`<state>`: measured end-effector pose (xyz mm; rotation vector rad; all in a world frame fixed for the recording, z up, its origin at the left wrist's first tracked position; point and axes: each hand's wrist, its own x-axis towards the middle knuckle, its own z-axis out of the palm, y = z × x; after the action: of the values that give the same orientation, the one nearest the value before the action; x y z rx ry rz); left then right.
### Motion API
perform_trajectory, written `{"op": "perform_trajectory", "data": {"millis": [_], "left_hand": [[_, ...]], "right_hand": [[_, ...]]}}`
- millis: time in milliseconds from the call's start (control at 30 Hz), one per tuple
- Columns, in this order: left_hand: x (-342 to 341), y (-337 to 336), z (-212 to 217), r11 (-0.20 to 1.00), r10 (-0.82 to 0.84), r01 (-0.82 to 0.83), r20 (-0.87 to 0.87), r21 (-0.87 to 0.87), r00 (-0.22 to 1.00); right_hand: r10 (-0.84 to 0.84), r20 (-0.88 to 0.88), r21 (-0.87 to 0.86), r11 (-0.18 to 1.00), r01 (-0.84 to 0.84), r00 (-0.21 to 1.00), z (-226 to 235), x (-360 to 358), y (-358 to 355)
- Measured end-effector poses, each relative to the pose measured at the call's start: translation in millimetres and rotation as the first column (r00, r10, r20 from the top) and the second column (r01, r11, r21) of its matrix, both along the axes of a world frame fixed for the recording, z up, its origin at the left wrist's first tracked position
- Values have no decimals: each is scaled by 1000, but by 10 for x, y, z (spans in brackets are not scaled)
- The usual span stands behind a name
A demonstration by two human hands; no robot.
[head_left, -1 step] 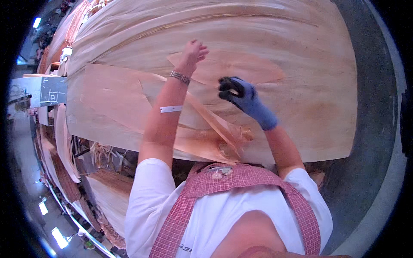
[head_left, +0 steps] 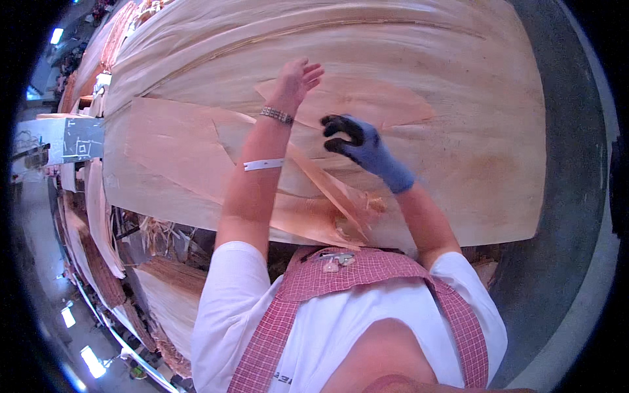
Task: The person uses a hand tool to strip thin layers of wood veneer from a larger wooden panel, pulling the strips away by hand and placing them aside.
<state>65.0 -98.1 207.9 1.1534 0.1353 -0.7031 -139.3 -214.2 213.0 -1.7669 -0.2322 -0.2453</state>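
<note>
Over the stack of thin, pale wood veneer sheets (head_left: pixel 478 164) I hold both hands, with nothing in either. My left hand (head_left: pixel 301 82) is bare, its fingers stretched and slightly apart, beside an orange-pink veneer patch (head_left: pixel 377 101). A metal watch band (head_left: pixel 276 116) circles that wrist. My right hand (head_left: pixel 357 139), in a grey-blue glove with black fingers, is held curved with a gap between thumb and fingers. Below it lies a torn, folded veneer strip (head_left: pixel 327 187) running to the near edge. Another loose pinkish veneer piece (head_left: pixel 170 137) lies to the left.
A grey metal box (head_left: pixel 82 141) stands off the stack's left edge. Broken veneer scraps (head_left: pixel 160 239) and rough stacked pieces (head_left: pixel 167 281) are at the lower left. Grey floor (head_left: pixel 576 164) runs along the right side.
My left hand has shifted slightly right and its fingers have spread. My right hand has moved a little left, and the gap between its thumb and fingers has widened.
</note>
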Motion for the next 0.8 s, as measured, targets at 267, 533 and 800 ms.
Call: {"op": "perform_trajectory", "data": {"millis": [267, 533, 800], "left_hand": [[-180, -517, 175, 870, 154, -330, -433, -367, 888], [-383, -1048, -288, 956, -82, -47, 419, 289, 904], [-1152, -1304, -899, 578, -797, -178, 504, 796, -334]], "right_hand": [[286, -96, 390, 892, -228, 953, -31, -12, 193], [282, -587, 309, 944, -112, 759, 162, -512, -311], [-31, -899, 160, 906, 392, 437, 420, -1446, -1295]]}}
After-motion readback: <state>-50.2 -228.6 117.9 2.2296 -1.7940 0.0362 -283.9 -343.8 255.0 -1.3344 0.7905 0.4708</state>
